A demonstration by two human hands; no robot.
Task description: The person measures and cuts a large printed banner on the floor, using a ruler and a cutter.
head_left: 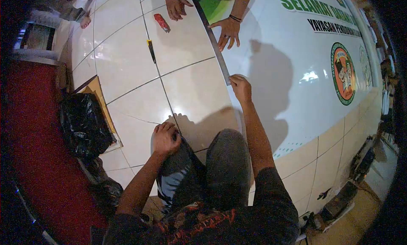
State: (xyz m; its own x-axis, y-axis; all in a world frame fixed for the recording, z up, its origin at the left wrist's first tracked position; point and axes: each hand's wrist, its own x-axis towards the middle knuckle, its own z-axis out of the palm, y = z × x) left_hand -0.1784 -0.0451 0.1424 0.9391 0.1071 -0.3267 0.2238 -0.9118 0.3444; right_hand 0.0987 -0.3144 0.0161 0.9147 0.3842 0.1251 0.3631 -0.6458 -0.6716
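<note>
A large white printed banner lies on the tiled floor to my right, with a long narrow grey strip along its left edge. My right hand has its fingers closed at the near end of this strip, at the banner's edge. Resting on my knee, my left hand has curled fingers, and I see nothing held in it. Opposite me, another person's hand is spread on the banner beside the strip. That person's other hand is over the tiles.
A yellow-and-black cutter knife and a red crumpled packet lie on the tiles. At left are a black plastic bag and a dark red surface. Another person's foot shows at upper left. Assorted items line the right side.
</note>
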